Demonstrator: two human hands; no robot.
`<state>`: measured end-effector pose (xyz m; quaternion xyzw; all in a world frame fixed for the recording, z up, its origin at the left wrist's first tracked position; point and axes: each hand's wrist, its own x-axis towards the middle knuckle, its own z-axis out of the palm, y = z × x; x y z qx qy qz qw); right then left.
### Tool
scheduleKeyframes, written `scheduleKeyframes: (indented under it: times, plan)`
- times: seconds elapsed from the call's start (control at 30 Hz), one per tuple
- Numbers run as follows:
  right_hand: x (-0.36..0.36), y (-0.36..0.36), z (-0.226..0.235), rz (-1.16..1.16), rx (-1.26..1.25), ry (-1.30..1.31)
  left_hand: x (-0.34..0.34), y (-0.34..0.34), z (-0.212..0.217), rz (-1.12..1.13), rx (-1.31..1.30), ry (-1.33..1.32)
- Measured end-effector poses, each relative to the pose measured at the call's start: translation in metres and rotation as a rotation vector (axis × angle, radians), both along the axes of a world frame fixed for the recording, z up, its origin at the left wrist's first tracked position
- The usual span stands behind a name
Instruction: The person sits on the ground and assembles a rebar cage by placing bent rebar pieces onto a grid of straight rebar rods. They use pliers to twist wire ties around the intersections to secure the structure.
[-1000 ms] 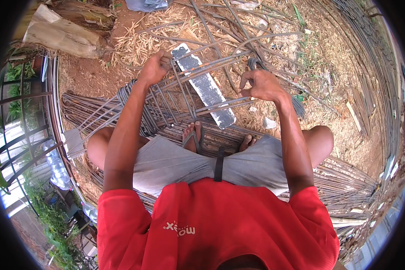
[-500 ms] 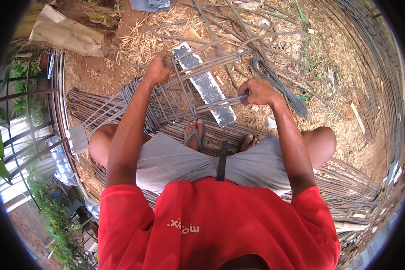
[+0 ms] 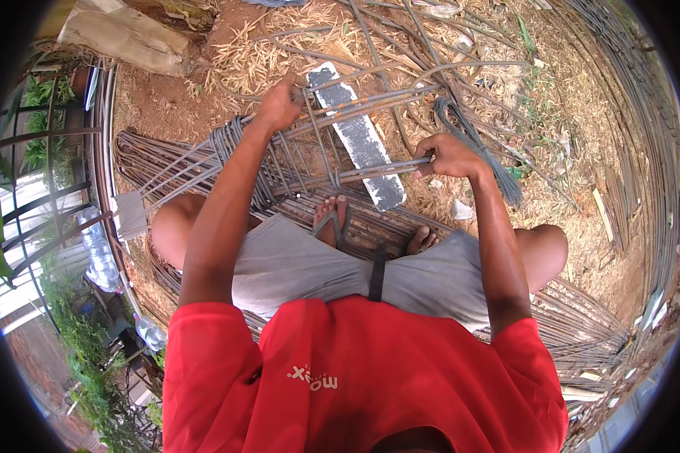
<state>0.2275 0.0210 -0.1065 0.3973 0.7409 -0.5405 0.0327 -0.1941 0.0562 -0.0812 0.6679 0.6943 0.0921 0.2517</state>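
A rebar cage (image 3: 347, 115) of long steel bars and square stirrups lies across the ground before me. At its far side my left hand (image 3: 282, 106) is closed on the corner of a stirrup (image 3: 323, 143). My right hand (image 3: 453, 157) grips the ends of the near long bars, thumb and fingers wrapped round them. Many stirrups are bunched close together (image 3: 234, 151) on the bars at the left, partly behind my left forearm. Under the cage, a grey board with white edges (image 3: 366, 143) rests at a slant.
Long loose rebars (image 3: 147, 155) run beneath my feet and out to both sides. A bent bundle of dark tie wire (image 3: 480, 155) lies beyond my right hand. Dry husks and more rods cover the ground ahead. A cut trunk (image 3: 125, 38) is at the far left, near a metal fence (image 3: 49, 140).
The whole scene has shifted slightly right and up in the view. Both hands keep their hold on the rebar cage, with little other visible movement.
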Motion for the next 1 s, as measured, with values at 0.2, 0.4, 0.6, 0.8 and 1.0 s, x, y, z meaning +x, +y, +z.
scheduleKeyframes:
  times: [0.2, 0.4, 0.6, 0.8, 1.0]
  plan:
    - [-0.006, 0.003, -0.001, -0.052, -0.01, 0.028, -0.002, -0.002, -0.004, -0.033, 0.009, -0.009]
    - [-0.012, 0.009, 0.004, -0.215, 0.116, 0.137, 0.005, -0.008, 0.006, -0.006, -0.047, -0.056]
    - [-0.023, 0.012, 0.007, -0.236, 0.277, 0.07, 0.004, -0.011, 0.003, -0.069, 0.073, 0.048]
    - [-0.03, 0.011, 0.006, -0.311, 0.092, 0.135, 0.003, -0.008, 0.006, -0.03, -0.018, -0.023]
    - [-0.03, 0.013, 0.004, -0.358, -0.001, 0.109, 0.003, -0.006, 0.01, -0.043, -0.101, -0.019]
